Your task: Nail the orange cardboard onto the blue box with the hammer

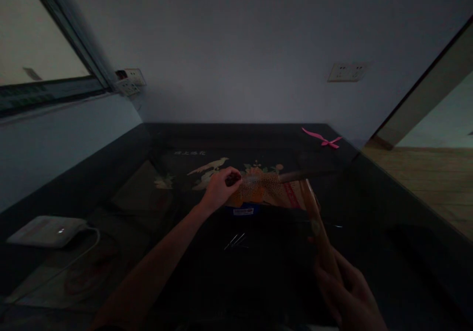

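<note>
– What is shown in the head view at the right hand [343, 284]?
– A wooden-handled hammer [312, 208] is gripped there, the fingers being wrapped around the lower handle. Its dark head is held above the middle of the desk [273, 267], pointed toward the left hand [220, 185].
– And how are the left fingers set?
– They are curled, the tips drawn close together beside a brown-and-orange patterned piece [256, 188]. Whether anything is pinched cannot be told in the dim light.
– Is the piece touched by the hammer?
– That cannot be told; the two are only seen close together.
– What else is seen?
– Thin shiny pins [234, 242] are scattered nearer the viewer, a pink ribbon [328, 143] is laid near the far right corner, and a white device [46, 231] is placed at left.
</note>
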Tool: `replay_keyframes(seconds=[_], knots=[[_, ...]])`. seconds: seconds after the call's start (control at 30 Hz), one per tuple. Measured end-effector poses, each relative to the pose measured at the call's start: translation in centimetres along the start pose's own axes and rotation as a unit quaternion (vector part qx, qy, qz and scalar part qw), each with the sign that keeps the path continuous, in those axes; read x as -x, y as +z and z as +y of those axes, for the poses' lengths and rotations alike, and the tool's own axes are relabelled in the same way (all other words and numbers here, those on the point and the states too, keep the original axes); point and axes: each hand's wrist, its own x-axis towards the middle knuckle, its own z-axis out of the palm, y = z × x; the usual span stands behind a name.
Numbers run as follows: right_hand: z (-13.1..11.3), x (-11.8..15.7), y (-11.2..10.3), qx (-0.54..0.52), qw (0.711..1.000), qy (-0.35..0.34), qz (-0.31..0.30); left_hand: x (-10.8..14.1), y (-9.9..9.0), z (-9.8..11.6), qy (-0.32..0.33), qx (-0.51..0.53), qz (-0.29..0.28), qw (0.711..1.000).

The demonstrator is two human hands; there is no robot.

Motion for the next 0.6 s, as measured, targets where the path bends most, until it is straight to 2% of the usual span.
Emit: replay_keyframes(seconds=[0.17, 0.27, 0.33, 0.47, 0.6], knots=[[-4.3, -1.0, -0.1, 0.13, 0.988, -0.073, -0.05, -0.1, 0.1, -0.4, 0.0, -0.003, 0.003, 1.0], [-7.0, -1.9, 0.4, 0.227, 0.96, -0.092, -0.135, -0.2, 0.1, -0.5, -0.01, -0.011, 0.005, 1.0], [-8.4, -2.3, 1.1, 0.27, 0.944, -0.096, -0.166, -0.2, 0.1, -0.6, -0.018, -0.017, 0.005, 1.0], [-9.9, -2.6, 2.5, 0.336, 0.917, -0.11, -0.186, -0.2, 0.0, -0.6, -0.023, -0.033, -0.002, 0.999], [-10.3, -2.6, 3.0, 0.325, 0.922, -0.148, -0.153, -0.3, -0.1, -0.2, -0.028, -0.031, -0.006, 0.999]])
